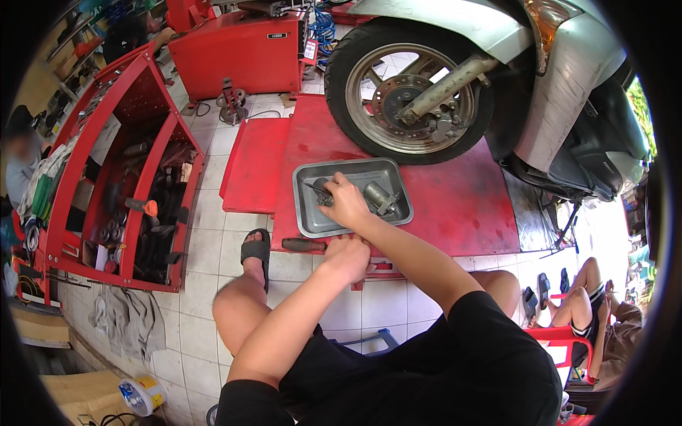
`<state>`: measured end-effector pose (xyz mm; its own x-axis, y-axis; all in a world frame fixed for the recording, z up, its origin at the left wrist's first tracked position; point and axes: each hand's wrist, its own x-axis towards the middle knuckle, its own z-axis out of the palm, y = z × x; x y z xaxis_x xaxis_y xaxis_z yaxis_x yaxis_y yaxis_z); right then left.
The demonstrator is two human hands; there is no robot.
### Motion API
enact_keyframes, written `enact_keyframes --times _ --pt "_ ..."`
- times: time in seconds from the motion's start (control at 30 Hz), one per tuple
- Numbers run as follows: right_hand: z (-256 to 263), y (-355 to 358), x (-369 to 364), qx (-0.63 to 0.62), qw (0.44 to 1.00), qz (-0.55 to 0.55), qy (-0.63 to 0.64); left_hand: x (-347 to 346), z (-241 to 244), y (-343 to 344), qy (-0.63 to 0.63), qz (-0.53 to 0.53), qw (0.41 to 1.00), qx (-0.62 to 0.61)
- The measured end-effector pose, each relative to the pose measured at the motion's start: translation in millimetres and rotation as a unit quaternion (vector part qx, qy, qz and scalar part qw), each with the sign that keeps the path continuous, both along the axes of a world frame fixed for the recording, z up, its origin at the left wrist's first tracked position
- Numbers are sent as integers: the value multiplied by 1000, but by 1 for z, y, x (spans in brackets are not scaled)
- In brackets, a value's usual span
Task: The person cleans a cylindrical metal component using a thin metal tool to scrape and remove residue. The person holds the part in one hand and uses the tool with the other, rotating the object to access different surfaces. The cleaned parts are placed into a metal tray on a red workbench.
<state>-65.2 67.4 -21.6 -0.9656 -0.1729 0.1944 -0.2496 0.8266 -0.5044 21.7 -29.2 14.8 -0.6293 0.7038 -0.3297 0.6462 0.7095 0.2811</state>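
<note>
My right hand (346, 201) reaches into a grey metal tray (394, 226), with thumb and fingers around a small dark metal part (323, 199). A thin dark rod (316, 188) sticks out to the left from between the fingers. To the right of that hand, in the same tray, lies a cylindrical metal motor (379, 197), apparently a starter motor, with a flanged end. My left hand (347, 259) is curled at the front edge of the red platform, below the crossing right forearm. A dark-handled screwdriver (302, 244) lies beside it; my fingers hide its far end.
A scooter's front wheel (407, 101) stands on the red lift platform (463, 213) behind the tray. At left is a red tool cart (141, 191) with tools. A grey cloth (130, 322) and a bucket (143, 395) are on the floor. Other people sit at right and stand at left.
</note>
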Motion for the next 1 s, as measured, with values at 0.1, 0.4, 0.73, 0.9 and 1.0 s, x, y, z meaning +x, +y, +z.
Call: enact_keyframes --times 0.1,0.4,0.73,0.9,1.0 --pt "-11 5 11 -7 1000 -12 1 2 4 -1 -38 -10 999 -30" --pt "-21 3 24 5 1000 -7 0 6 -2 -5 -43 -29 997 -59" --pt "-21 7 27 27 998 61 16 7 9 -7 -71 -30 996 -36" --pt "-23 15 29 23 994 106 15 7 8 -6 -68 -27 997 -33" --pt "-22 14 31 14 993 118 19 7 3 -3 -79 -32 995 -41"
